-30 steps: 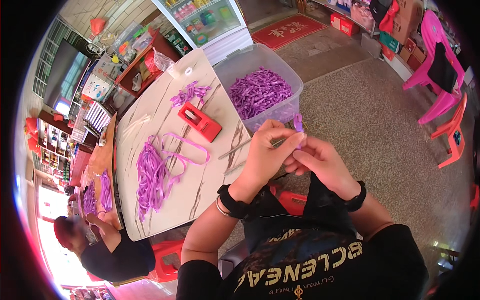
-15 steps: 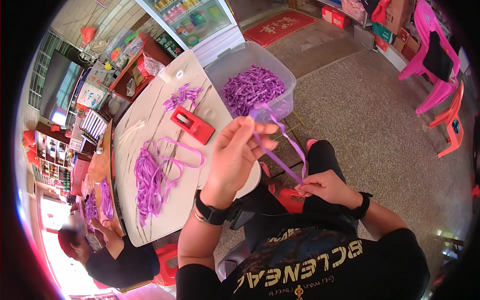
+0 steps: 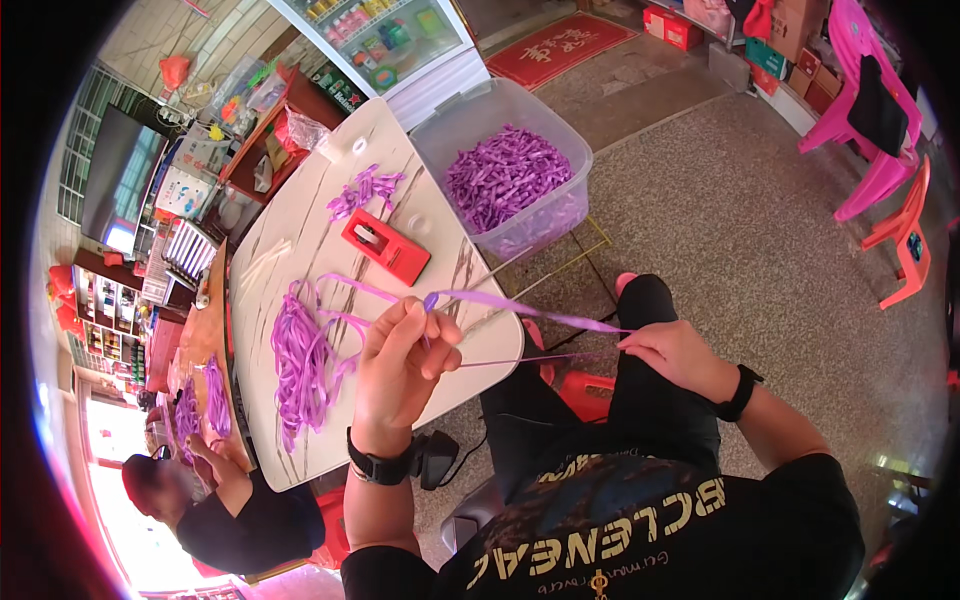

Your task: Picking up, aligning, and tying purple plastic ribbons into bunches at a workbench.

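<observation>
A purple ribbon (image 3: 530,308) stretches between my two hands in front of the table's edge. My left hand (image 3: 405,355) pinches it, with a small wound bit at the fingertips. Closed on the ribbon's other end is my right hand (image 3: 682,358), over my right leg; a second strand runs lower between the hands. Left of my left hand, a loose heap of purple ribbon (image 3: 303,365) lies on the marbled white table (image 3: 345,445). Beyond it are a red tape dispenser (image 3: 386,247) and a small pile of folded purple ribbon pieces (image 3: 366,190).
A clear plastic bin (image 3: 582,165) full of folded purple pieces stands beside the table. At the left, a person (image 3: 240,520) in black sits near more purple ribbon bundles (image 3: 215,395). A glass-door fridge (image 3: 395,50) is behind; pink (image 3: 868,120) and orange chairs (image 3: 905,235) stand right.
My hands have moved apart: the left one toward the table and nearer me, the right one slightly right and up. The ribbon loop between them has gone from slack to stretched.
</observation>
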The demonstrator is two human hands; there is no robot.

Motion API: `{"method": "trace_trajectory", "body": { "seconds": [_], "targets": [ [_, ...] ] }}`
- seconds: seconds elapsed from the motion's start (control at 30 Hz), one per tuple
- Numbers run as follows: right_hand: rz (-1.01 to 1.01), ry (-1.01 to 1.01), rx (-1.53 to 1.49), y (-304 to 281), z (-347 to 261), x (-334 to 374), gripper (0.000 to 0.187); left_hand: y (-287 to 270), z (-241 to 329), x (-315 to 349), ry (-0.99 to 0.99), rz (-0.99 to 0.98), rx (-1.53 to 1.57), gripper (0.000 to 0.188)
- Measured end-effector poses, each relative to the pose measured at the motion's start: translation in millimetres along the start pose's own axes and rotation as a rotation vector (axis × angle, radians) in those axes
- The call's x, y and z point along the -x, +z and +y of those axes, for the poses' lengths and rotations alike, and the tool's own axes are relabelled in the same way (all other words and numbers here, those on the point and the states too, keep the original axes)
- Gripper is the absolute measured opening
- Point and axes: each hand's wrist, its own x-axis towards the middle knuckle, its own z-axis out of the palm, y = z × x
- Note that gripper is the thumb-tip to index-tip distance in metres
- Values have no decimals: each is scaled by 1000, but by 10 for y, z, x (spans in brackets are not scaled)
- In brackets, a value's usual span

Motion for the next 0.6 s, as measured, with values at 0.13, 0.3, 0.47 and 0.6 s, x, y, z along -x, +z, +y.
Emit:
{"method": "trace_trajectory", "body": {
  "seconds": [0.13, 0.3, 0.47, 0.6],
  "targets": [
    [82, -11, 107, -72, 30, -17, 14, -116, -29, 104, -72, 23, -12, 20],
    [143, 27, 178, -180, -40, -46, 23, -234, -67, 195, -148, -6, -56, 19],
    [162, 97, 82, -221, -103, -63, 44, -284, -87, 257, -250, -69, -260, 16],
    [161, 112, 51, -238, -144, -86, 64, -190, -92, 312, -257, 6, -527, 12]
  ]
}}
